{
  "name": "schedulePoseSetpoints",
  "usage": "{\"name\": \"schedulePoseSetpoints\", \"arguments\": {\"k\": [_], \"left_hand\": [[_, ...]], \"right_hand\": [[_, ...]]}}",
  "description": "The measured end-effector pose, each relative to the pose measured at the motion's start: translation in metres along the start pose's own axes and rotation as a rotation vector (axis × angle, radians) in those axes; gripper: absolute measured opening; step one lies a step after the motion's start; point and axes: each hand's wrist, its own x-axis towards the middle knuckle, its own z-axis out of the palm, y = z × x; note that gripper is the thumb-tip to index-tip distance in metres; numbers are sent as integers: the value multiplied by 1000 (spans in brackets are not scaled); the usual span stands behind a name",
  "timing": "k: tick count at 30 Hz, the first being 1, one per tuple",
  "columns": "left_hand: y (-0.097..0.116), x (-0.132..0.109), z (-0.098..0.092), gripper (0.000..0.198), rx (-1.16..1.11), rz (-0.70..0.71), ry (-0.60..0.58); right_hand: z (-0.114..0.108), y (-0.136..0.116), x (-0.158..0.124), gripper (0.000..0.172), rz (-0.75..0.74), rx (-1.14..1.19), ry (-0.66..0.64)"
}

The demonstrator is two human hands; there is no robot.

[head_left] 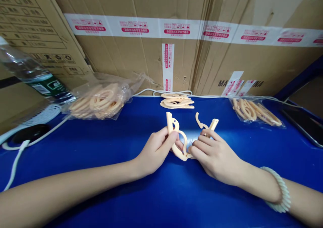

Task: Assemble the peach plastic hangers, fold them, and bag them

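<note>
Between my hands is a beige plastic folding hanger (185, 141), held just above the blue tabletop. My left hand (155, 149) pinches its left part, thumb in front, with the straight upper end and curved cutouts showing above the fingers. Wrapped round the right part is my right hand (219, 155), whose fingers hide much of it. A curved hook-like piece (201, 122) and a straight end stick out above the right fingers. The two parts meet low in the middle, close to the right fingertips. Behind my hands lies a small stack of folded beige hangers (177, 102).
A clear bag of beige hangers (101, 102) lies at left, another bag (256, 111) at right. A water bottle (41, 76), black round object (31, 134) and white cable (17, 164) are far left. A phone (304, 123) lies right. Cardboard boxes (121, 60) wall off the back.
</note>
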Motion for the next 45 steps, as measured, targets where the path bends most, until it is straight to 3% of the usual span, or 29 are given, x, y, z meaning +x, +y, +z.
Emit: {"name": "schedulePoseSetpoints", "arguments": {"k": [9,14,18,23,28,32,37,41,45], "left_hand": [[0,2,1,33,-138,-82,4],[1,5,-1,35,-203,-104,51],[-3,13,-3,38,-369,-121,171],[-4,13,-3,38,-419,-105,186],[-2,10,-2,37,-435,-98,217],[-3,11,-2,38,-443,-105,215],[-1,12,-2,41,-439,-110,218],[0,11,-2,39,-431,-116,216],[0,10,-2,37,-428,-113,218]], "right_hand": [[-5,-6,1,29,33,39,-5],[-9,-9,1,30,-39,-45,45],[-16,6,-2,20,5,30,104],[-18,37,-8,17,177,199,209],[-13,42,-7,32,83,238,-13],[-5,39,-6,32,42,372,-143],[3,44,-9,26,130,476,-144],[-7,51,-10,38,181,408,-88],[-17,63,-12,25,277,327,-134]]}}
